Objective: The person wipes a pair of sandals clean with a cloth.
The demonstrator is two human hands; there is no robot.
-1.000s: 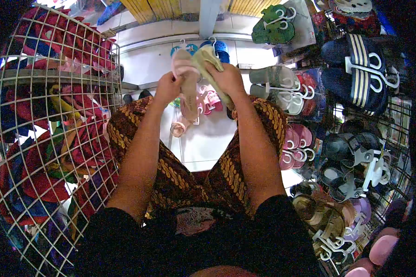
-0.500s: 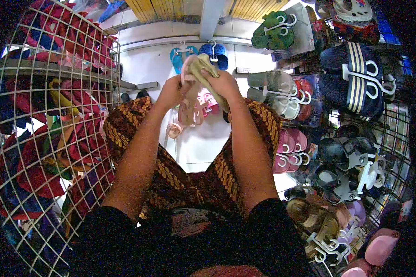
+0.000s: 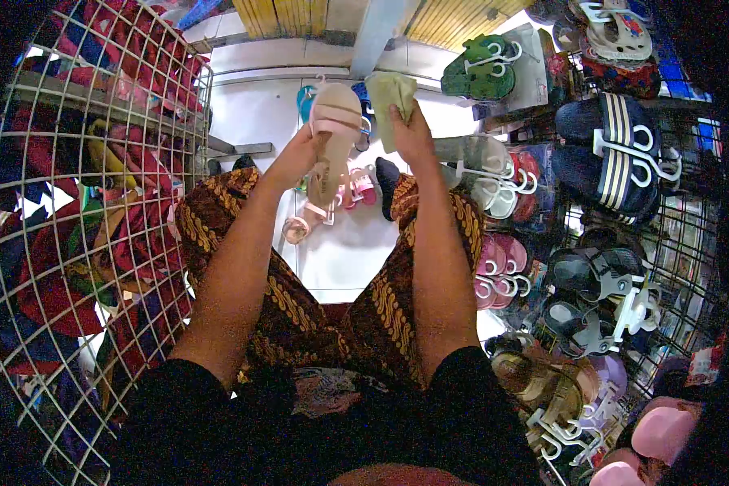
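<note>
My left hand (image 3: 301, 155) is closed around a pale pink sandal (image 3: 337, 109), which is held upright with a strap across its upper part. In my right hand (image 3: 411, 136) is a folded light green cloth (image 3: 392, 91), gripped between thumb and fingers, to the right of the sandal and apart from it. Beneath my hands, a pink sandal with straps (image 3: 298, 229) lies on the white floor. Bright pink sandals (image 3: 361, 188) are just beyond it, partly hidden behind the held one.
A wire grid (image 3: 89, 235) with red and dark goods behind it stands on the left. On the right hang navy striped slides (image 3: 620, 154), green sandals (image 3: 479, 69) and black sandals (image 3: 591, 271). Blue clogs (image 3: 360, 95) and teal flip-flops (image 3: 304, 100) are on the floor ahead.
My hands have moved apart. The cloth has left the sandal and shifted right, and the sandal is now turned so that its strapped face shows.
</note>
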